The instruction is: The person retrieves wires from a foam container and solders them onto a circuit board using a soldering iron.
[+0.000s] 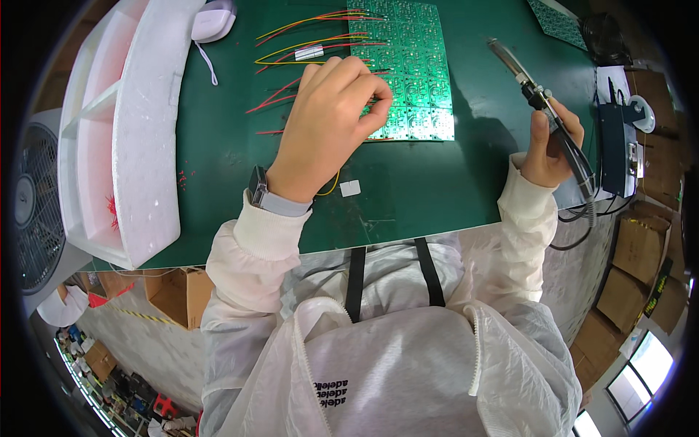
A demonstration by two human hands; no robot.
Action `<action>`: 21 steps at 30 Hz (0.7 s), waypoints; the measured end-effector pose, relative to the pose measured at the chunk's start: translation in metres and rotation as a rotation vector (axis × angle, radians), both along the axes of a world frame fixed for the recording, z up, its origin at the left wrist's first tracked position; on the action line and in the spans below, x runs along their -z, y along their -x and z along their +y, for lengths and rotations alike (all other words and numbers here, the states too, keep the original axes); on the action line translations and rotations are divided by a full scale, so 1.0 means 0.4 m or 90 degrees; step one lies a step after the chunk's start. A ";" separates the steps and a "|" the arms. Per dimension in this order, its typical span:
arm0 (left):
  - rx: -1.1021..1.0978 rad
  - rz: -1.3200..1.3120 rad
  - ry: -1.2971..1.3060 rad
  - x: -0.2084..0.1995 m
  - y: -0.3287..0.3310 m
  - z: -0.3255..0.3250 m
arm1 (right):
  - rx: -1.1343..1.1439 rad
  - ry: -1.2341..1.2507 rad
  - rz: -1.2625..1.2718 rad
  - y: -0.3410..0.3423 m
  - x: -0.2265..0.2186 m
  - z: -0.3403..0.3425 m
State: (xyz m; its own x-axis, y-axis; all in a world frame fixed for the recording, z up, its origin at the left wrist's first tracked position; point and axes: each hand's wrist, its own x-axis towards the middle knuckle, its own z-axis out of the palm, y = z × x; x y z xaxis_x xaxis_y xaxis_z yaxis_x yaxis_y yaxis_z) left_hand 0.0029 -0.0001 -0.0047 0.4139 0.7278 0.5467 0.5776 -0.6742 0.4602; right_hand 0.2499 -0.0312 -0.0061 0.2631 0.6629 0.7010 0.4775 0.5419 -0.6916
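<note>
A panel of green circuit boards [426,80] lies on the green work mat, with red, yellow and black wires [280,30] running leftward from its left side. Over that left side is my left hand [324,105], its thumb and index finger pinched together low above the boards. Whatever is between those fingertips is hidden, and the hand covers some of the wires. My right hand [550,149] grips a soldering iron [518,71] to the right of the panel. Its metal tip points up and away, apart from the boards, and a cable trails down from the handle.
A white foam tray [153,138] with compartments stands at the left, red bits inside. Near it lie a white case with a strap [213,24] and red scraps. A white square [350,189] sits near the front edge. Another board [559,25] and a dark box [615,149] are at right.
</note>
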 end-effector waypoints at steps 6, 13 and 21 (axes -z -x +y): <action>0.002 0.000 -0.050 0.008 -0.002 0.001 | 0.076 -0.046 0.118 0.009 0.005 -0.010; 0.009 0.003 -0.005 -0.004 0.008 0.000 | 0.151 -0.003 0.342 0.024 0.002 -0.039; 0.004 0.124 -0.041 -0.061 0.010 -0.098 | 0.040 0.159 0.317 0.047 -0.003 -0.044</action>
